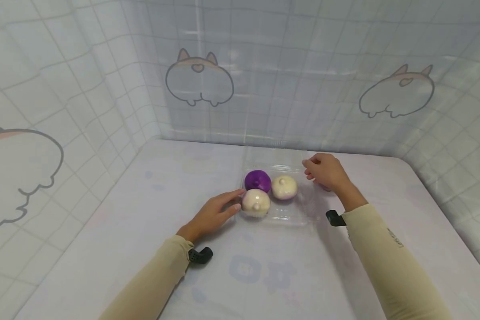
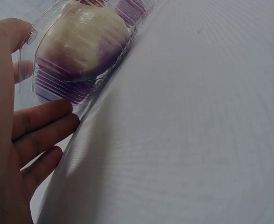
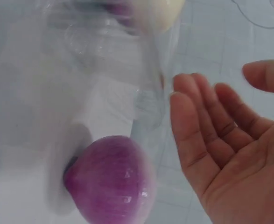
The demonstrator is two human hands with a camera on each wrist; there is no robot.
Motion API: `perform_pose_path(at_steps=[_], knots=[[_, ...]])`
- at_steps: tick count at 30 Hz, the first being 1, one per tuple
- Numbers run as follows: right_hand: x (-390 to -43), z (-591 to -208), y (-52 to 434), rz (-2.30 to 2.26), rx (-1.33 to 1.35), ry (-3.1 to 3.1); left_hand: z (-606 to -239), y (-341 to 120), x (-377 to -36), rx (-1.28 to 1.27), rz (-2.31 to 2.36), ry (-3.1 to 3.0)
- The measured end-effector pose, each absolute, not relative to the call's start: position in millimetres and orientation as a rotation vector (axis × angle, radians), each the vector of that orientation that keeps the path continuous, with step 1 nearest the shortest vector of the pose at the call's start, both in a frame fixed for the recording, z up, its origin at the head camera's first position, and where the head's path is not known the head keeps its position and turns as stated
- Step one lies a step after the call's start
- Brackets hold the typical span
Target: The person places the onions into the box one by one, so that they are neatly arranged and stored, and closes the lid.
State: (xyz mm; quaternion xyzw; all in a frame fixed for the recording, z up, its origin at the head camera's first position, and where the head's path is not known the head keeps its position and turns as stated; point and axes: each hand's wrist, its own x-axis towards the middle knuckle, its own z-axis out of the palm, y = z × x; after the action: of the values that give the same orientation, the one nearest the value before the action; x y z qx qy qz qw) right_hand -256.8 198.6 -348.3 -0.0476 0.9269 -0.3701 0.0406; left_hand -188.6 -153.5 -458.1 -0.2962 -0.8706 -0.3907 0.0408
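Note:
A clear plastic box (image 1: pixel 304 209) with its lid laid back holds three round onion-like vegetables. One is deep purple (image 1: pixel 258 181), one is white (image 1: pixel 284 187), and a second white one (image 1: pixel 256 203) sits at the near left. My left hand (image 1: pixel 214 213) is at the box's left side, thumb and straight fingers at its ridged wall (image 2: pixel 64 91). Beyond the box's right edge, my right hand (image 1: pixel 326 171) hovers with loosely bent fingers and nothing in them. A purple onion-like vegetable (image 3: pixel 111 182) lies outside the box beneath it, mostly hidden in the head view.
The box stands on a white cloth-covered table (image 1: pixel 176 178). A grid-patterned curtain (image 1: pixel 280 80) with cartoon animal drawings rises behind the table and along both sides. A dark wrist device (image 1: pixel 201 255) sits on the left wrist, another (image 1: pixel 336 218) on the right.

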Motion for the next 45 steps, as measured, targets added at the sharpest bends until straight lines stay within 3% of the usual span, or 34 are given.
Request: perform_pose_path(at_steps=[35, 45], knots=[[-247, -370, 266, -1.48, -0.072, 2.934, -458, -155, -187, -0.876, -1.204, -2.699], [-238, -371, 287, -1.871, 0.072, 2.776, -456, -154, -186, -0.874, -1.218, -2.707]])
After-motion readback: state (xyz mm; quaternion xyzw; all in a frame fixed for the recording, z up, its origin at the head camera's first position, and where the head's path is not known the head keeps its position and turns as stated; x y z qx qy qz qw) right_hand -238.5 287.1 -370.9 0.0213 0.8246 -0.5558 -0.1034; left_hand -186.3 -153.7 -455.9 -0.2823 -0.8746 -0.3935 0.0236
